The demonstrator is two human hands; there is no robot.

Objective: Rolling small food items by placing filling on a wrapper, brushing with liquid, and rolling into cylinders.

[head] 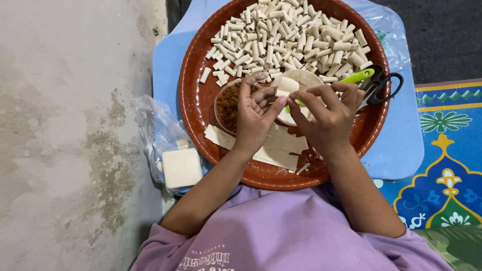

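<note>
Rolling a pale wrapper strip (284, 86) w/ both hands over a round brown tray (197, 100). Left hand (255, 113) has its fingers curled in, thumb and fingertips pinched on the strip's left end. Right hand (326, 113) pinches the right end betw. thumb and index, other fingers bent loosely. Strip sits just above a pale round plate (307, 79) near tray centre, partly hidden by the hands.

Bowl of brown crumbly filling (228, 106) sits just left of the plate, under the left hand's fingers. Pile of small finished rolls (286, 37) fills the far half of the tray. Flat cut wrapper sheets (281, 148) lie on the near part of the tray, below the wrists. Scissors (379, 85) w/ black handles rest on the tray's right rim, next to a green-handled tool (357, 77); its tip is hidden by the right hand.

Tray sits on a light blue board (401, 145). Clear bag w/ a square stack of wrappers (182, 168) lies left of the tray, on the grey floor (65, 125). Patterned blue mat (447, 150) at right.
</note>
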